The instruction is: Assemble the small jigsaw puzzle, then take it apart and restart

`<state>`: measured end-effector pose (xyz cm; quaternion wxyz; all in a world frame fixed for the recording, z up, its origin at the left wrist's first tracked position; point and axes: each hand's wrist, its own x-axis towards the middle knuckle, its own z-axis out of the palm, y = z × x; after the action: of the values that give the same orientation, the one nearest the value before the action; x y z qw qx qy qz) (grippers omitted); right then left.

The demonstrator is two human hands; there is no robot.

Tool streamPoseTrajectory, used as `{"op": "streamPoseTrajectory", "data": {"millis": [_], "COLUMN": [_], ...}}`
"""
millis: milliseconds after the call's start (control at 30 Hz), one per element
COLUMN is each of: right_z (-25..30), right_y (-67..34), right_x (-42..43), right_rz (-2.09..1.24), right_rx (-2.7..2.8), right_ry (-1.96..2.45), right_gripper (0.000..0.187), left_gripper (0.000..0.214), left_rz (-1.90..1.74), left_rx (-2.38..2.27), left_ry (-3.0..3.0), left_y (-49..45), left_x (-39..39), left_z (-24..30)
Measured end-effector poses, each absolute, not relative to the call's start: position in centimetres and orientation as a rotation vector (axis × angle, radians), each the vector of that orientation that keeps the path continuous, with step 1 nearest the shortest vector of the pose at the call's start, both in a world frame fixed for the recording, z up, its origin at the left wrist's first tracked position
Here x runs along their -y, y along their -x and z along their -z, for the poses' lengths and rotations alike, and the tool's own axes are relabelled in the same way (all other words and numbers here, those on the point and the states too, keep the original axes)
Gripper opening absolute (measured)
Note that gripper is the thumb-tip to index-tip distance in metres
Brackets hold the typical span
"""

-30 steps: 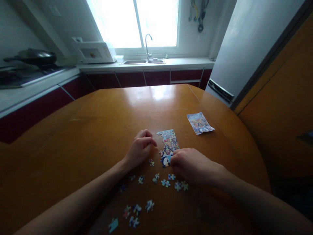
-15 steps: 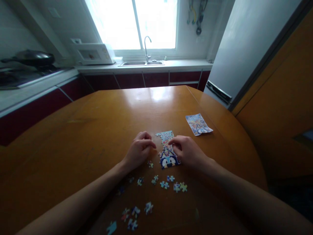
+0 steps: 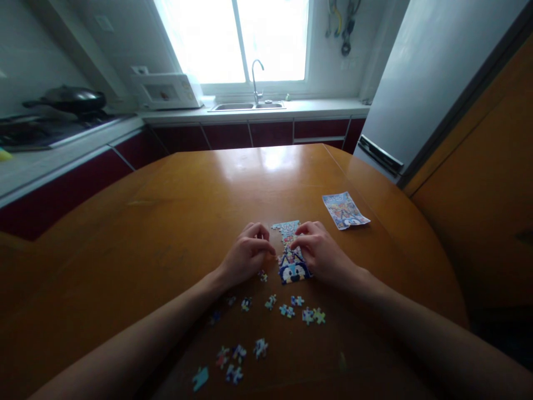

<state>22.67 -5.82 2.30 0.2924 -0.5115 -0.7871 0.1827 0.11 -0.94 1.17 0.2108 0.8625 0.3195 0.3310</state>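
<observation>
A partly joined jigsaw puzzle (image 3: 294,272) lies on the table, a blue cartoon dog's face at its near end. Its left outline is uneven. My left hand (image 3: 249,251) is closed at that left edge, index fingertip against or just beside the pieces; whatever is between its fingers is too small to make out. Over the right side of the puzzle curls my right hand (image 3: 323,250), thumb and fingers bent down onto it and covering part of the picture. Several loose puzzle pieces (image 3: 287,310) are scattered nearer to me, one piece (image 3: 262,276) just below my left hand.
A creased picture sheet (image 3: 345,211) with a similar design lies right of the puzzle on the wooden table (image 3: 187,205). More loose pieces (image 3: 234,373) lie near the front. Beyond are a sink (image 3: 233,106), a microwave (image 3: 169,90), a pan (image 3: 73,99) and a fridge (image 3: 437,78).
The whole view has shifted slightly, so everything sits further right. My left index fingertip is now closer to the puzzle's left edge. My right hand stays on the puzzle, its fingers slightly rearranged.
</observation>
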Motion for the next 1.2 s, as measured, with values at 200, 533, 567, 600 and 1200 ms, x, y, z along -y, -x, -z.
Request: {"op": "streamPoseTrajectory", "data": {"millis": [200, 533, 567, 600, 1200], "right_z": [-2.0, -1.7, -1.6, -1.6, -1.3], "right_y": [-22.2, -22.2, -22.2, -22.2, -20.6], "right_x": [6.4, 6.9, 6.9, 6.9, 7.4], "right_rz": [-0.479, -0.412, -0.400, -0.384, -0.358], "right_rx": [2.254, 2.359, 2.365, 2.372, 2.174], "right_ry": [1.286, 1.278, 1.279, 1.277, 1.266], "right_gripper": [0.032, 0.040, 0.040, 0.040, 0.026], "left_gripper": [0.030, 0.029, 0.028, 0.028, 0.031], "left_rz": [-0.797, -0.769, -0.761, -0.754, -0.982], "left_rx": [-0.759, -0.777, -0.775, -0.773, -0.804], "left_ry": [-2.470, -2.487, -2.484, -2.482, -2.314], "left_y": [0.0, 0.0, 0.0, 0.0, -0.2], "left_x": [1.2, 1.0, 0.9, 0.9, 0.3], "left_z": [-0.9, -0.5, -0.5, -0.6, 0.1]}}
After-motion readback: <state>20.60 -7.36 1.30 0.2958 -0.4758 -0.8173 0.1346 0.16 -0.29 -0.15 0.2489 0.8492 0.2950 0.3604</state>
